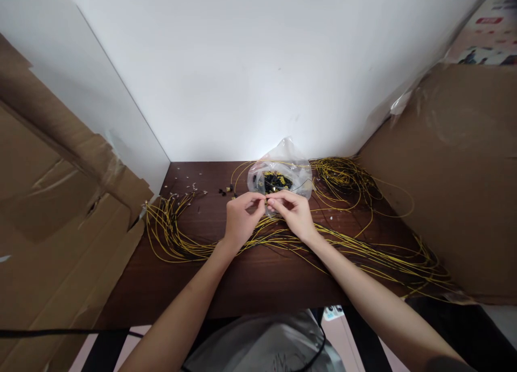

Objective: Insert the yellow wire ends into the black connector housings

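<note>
My left hand point(243, 216) and my right hand point(294, 213) meet fingertip to fingertip above the middle of the table. Both are closed in a pinch, thumb against forefinger. Whatever sits between the fingertips is too small to make out. Just behind them stands a clear plastic bag point(301, 173), its mouth toward me, with small black and yellow connector parts point(278, 181) inside. Below my wrists a long bundle of thin yellow and black wires point(194, 249) runs across the table from left to right.
A coil of yellow and black wire point(339, 172) lies at the back right. Small pale bits point(194, 187) and a few black pieces point(222, 191) are scattered at the back left of the dark wooden table point(161, 286). Cardboard point(444, 173) stands along both sides, a white wall point(242, 81) behind.
</note>
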Demonstrator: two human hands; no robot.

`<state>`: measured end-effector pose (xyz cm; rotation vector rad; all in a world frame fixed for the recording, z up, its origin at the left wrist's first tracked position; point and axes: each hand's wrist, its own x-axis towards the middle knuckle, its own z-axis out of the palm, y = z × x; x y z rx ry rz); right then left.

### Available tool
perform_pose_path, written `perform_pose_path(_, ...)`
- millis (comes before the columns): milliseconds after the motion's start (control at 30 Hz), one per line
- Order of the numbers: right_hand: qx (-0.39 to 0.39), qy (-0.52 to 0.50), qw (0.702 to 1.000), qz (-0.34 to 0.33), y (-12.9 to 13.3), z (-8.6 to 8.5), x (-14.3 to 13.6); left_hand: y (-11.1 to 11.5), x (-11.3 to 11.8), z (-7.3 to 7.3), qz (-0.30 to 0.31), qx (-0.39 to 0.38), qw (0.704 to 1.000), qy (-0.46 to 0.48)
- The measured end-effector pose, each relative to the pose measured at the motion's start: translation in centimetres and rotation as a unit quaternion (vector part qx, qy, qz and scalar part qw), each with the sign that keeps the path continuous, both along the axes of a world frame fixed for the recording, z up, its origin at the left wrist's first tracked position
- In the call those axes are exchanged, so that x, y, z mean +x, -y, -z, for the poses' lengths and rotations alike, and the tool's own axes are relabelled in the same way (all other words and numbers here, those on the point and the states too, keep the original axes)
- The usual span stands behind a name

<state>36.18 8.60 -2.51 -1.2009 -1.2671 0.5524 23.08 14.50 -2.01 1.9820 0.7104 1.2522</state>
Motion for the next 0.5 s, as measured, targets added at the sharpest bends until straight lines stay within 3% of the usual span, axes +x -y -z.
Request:
perform_pose_path(233, -0.024, -0.001, 1.0, 0.002, -0.05, 0.26, 0.14, -0.09, 0.05, 0.19, -0.005, 0.01, 1.0, -0.009)
perform_pose_path(500, -0.048, -0.096, 0.994, -0.006, -0.22, -0.03, 0.05, 0.0, 0.13, 0.05, 0.022, 0.068, 0.997, -0.011)
